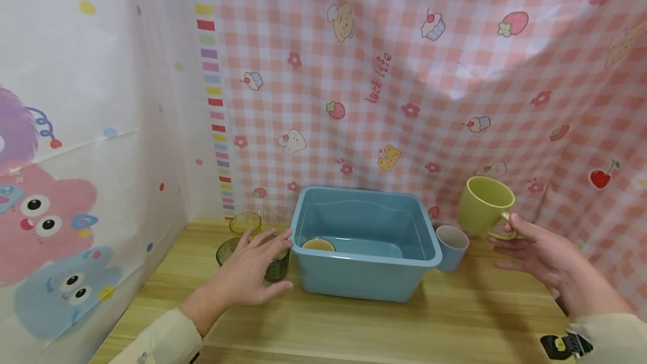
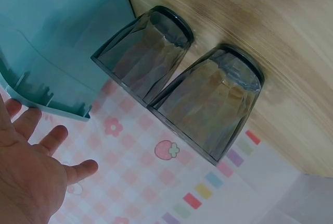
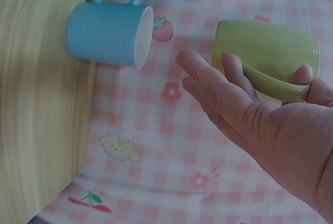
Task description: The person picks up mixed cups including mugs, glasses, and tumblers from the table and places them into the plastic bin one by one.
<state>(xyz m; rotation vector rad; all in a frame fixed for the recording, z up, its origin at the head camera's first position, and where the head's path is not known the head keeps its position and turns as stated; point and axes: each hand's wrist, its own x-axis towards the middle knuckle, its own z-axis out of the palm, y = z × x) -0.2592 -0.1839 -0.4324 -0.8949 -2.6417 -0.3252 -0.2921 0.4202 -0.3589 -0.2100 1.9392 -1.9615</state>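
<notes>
My right hand holds a yellow-green mug by its handle, raised above the table to the right of the blue plastic bin. In the right wrist view, thumb and forefinger are at the mug's handle while the other fingers stretch out. My left hand is spread, fingertips right at the bin's left rim. It partly hides two dark tinted glasses, which stand upright in the left wrist view. Inside the bin, at its left end, sits a yellowish cup, mostly hidden by the front wall.
Just right of the bin stands a blue mug with a pale inside, below the raised mug. An amber glass is behind the dark glasses. Patterned cloth hangs behind the wooden table, and white cloth on the left.
</notes>
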